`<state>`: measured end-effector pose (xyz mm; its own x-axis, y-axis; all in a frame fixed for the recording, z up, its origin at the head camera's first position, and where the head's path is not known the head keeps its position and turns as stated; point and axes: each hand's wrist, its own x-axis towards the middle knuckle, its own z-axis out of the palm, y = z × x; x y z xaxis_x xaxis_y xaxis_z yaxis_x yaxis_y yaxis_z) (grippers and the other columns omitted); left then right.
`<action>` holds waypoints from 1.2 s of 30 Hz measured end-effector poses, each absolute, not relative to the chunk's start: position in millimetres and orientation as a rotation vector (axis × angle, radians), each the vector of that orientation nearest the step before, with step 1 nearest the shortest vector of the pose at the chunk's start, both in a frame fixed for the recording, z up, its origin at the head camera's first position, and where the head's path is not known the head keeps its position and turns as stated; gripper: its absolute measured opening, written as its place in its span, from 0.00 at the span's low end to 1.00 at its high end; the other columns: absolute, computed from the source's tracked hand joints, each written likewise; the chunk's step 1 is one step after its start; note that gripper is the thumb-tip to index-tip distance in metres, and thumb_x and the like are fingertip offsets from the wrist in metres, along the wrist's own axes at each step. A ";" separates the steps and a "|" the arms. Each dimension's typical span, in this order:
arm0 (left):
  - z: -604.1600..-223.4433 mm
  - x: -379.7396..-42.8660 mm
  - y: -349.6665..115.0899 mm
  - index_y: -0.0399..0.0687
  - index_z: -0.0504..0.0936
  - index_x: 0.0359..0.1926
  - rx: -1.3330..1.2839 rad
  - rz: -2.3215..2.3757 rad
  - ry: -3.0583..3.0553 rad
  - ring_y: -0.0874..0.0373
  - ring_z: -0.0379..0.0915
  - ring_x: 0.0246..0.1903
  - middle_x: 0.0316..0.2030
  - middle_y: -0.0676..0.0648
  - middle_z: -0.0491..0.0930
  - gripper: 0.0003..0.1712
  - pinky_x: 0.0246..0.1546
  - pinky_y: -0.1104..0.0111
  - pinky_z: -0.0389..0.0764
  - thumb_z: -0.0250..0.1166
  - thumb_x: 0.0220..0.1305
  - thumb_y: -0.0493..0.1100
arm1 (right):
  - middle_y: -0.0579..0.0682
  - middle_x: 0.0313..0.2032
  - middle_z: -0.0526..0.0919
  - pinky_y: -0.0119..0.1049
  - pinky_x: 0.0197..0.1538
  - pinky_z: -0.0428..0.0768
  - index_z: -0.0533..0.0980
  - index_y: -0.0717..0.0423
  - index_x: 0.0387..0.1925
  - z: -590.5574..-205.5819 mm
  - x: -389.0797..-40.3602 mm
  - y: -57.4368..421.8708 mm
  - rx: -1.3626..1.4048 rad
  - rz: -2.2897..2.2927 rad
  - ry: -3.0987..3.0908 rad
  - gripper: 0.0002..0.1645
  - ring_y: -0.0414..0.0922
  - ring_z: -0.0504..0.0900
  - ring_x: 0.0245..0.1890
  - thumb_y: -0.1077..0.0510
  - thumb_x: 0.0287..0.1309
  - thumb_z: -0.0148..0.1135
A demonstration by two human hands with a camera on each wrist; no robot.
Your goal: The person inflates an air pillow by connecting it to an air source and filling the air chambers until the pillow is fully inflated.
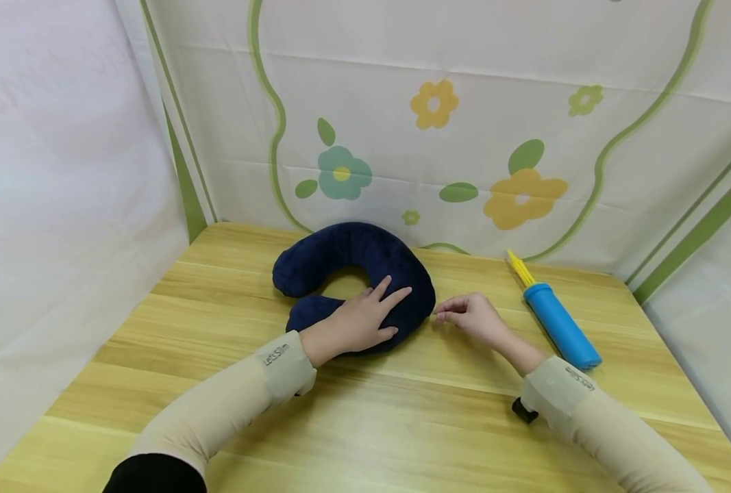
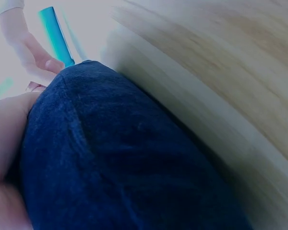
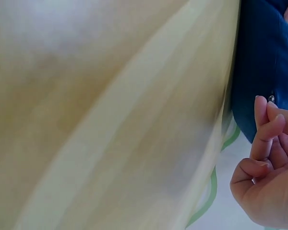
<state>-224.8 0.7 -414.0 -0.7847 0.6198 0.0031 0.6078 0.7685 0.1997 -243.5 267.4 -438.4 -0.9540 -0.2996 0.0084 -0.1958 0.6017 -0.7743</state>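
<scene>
A dark navy U-shaped neck pillow (image 1: 405, 263) lies on the table, its opening toward the left. My left hand (image 1: 360, 322) rests on the pillow's near right part with its fingers spread. At the pillow's right edge, the thumb and index finger of my right hand (image 1: 477, 319) pinch a small metal zipper pull (image 3: 271, 99). The right wrist view shows these fingertips close against the navy fabric; most of the pull is hidden by them. In the left wrist view a seam runs along the pillow (image 2: 110, 134).
A blue hand pump (image 1: 562, 325) with a yellow nozzle lies to the right, just beyond my right wrist. The wood-grain table (image 1: 365, 431) meets a white curtain (image 1: 371, 89) printed with flowers at the back. More white fabric hangs at both sides.
</scene>
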 end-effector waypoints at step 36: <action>-405.5 -225.1 41.6 0.58 0.43 0.83 0.787 0.345 2.911 0.30 0.65 0.66 0.78 0.31 0.46 0.50 0.57 0.47 0.77 0.61 0.74 0.60 | 0.64 0.48 0.86 0.38 0.43 0.85 0.79 0.75 0.55 -428.6 -241.9 254.3 -0.218 -1.594 2.547 0.20 0.51 0.87 0.37 0.60 0.73 0.60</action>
